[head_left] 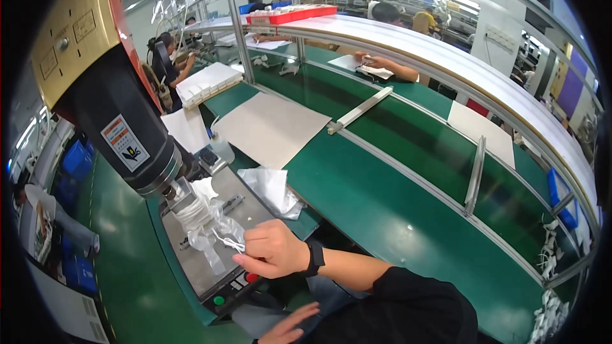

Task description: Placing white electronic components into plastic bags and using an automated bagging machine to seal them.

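Note:
My right hand (pixel 271 248) is closed, thumb and fingers pinched around the end of a thin white cable (pixel 231 243), beside the front of a press machine. That cable runs to a coiled white cable bundle (pixel 193 216) with clear plastic around it, lying on the metal work plate (pixel 182 258). Directly over the bundle is the press's black head (pixel 127 140), its clear-looking tip close to the coil. Low in the picture, my left hand (pixel 290 326) has its fingers stretched out and holds nothing; it is near my lap, apart from the machine.
A green button (pixel 219 301) and a red button (pixel 251 277) sit on the machine's front. Clear plastic bags (pixel 271 188) lie behind the plate. Pale cardboard (pixel 274 127) covers part of the green bench (pixel 382 216). Metal rails cross it. Other people work beyond.

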Tool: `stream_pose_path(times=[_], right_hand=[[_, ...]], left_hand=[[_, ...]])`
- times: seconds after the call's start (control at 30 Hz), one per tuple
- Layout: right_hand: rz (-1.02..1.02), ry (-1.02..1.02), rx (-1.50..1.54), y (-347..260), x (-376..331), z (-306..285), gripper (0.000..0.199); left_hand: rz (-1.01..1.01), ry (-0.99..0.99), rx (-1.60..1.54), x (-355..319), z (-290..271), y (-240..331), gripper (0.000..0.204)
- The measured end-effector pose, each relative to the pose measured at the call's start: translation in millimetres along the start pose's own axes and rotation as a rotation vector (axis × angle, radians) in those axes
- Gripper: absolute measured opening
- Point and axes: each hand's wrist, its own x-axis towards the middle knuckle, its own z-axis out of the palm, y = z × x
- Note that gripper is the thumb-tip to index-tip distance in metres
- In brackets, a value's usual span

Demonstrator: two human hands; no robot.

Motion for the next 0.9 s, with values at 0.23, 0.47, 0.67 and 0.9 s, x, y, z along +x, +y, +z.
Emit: stream_pose_path(times=[0.23,0.47,0.67,0.9], right_hand=[[-0.270,-0.032,0.043,12.3,21.5,-34.6,0.042],[-0.193,0.001,-0.026,47.2,-0.5,-50.4,0.042],[-0.157,0.044,0.004,54.7,-16.2,-66.4,0.043],[-0.183,0.084,-0.025,64.5,-14.7,-82.8,0.043]], left_hand=[[-0.210,-0.325,-0.269,12.0,-6.1,-5.2,0.055],[-0.308,-0.442,-0.259,22.6,3.3,-37.7,0.053],[-0.418,-0.527,-0.263,11.3,20.7,-72.5,0.052],[-0.563,-0.598,-0.265,-4.3,22.6,-86.7,0.051]])
